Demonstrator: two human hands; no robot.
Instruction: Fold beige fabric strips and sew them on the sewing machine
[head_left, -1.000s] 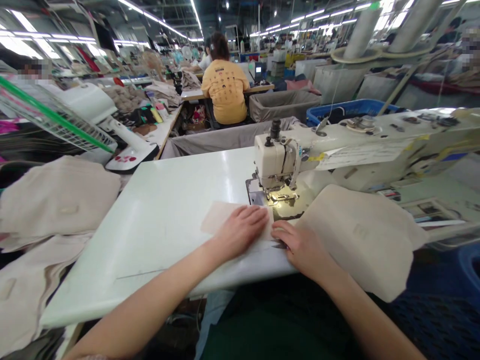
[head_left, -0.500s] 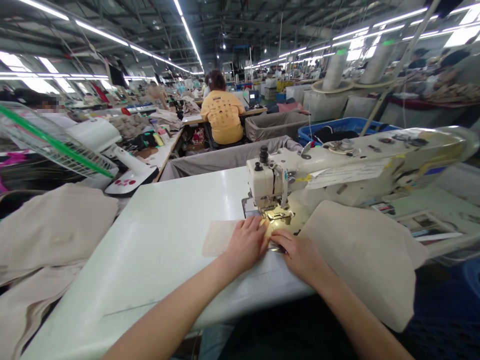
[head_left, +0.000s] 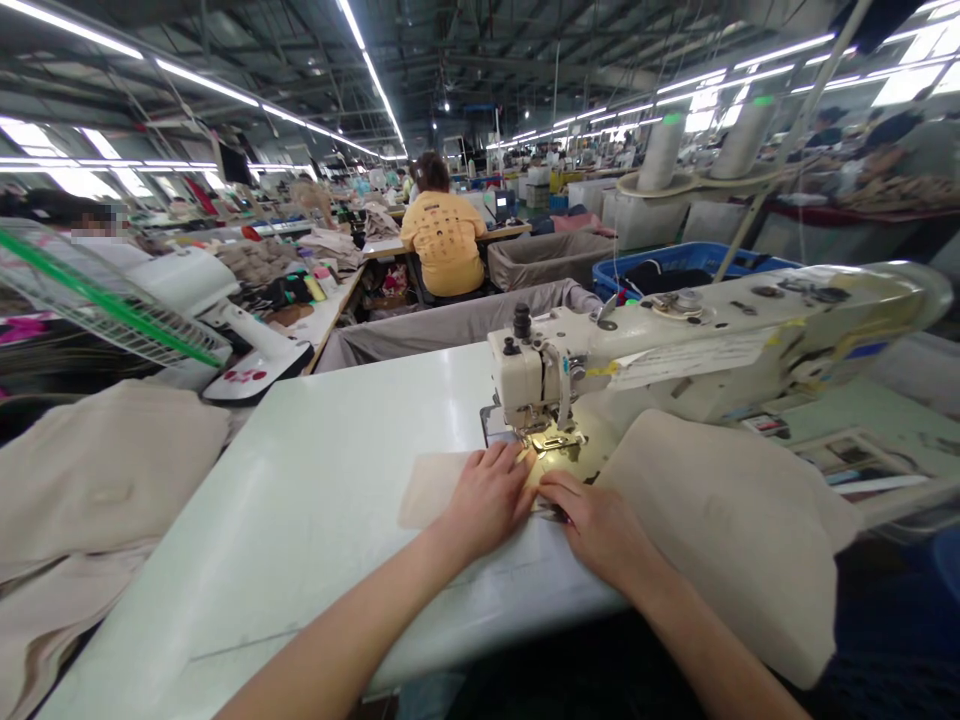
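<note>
A small beige fabric piece (head_left: 424,490) lies flat on the table, running under my left hand toward the needle of the sewing machine (head_left: 525,375). My left hand (head_left: 489,495) is closed on this piece, its curved fingertips pressing cloth right in front of the presser foot. My right hand (head_left: 596,520) sits just to the right, thumb and fingers pinched at the cloth edge by the lit needle plate (head_left: 574,462). The hands nearly meet; the cloth between them is mostly hidden. A larger beige fabric panel (head_left: 720,510) drapes beside my right forearm and over the table's front edge.
Stacked beige panels (head_left: 105,480) lie at the left, near a white fan (head_left: 244,345) with a green-rimmed guard. Beyond the table (head_left: 322,470) stand a grey cloth-lined bin (head_left: 450,325) and a blue basket (head_left: 600,275). A person in a yellow shirt (head_left: 444,240) sits ahead.
The camera view has shifted slightly, so the scene sits a little lower. Both hands stay at the presser foot, with hardly any visible movement of the cloth.
</note>
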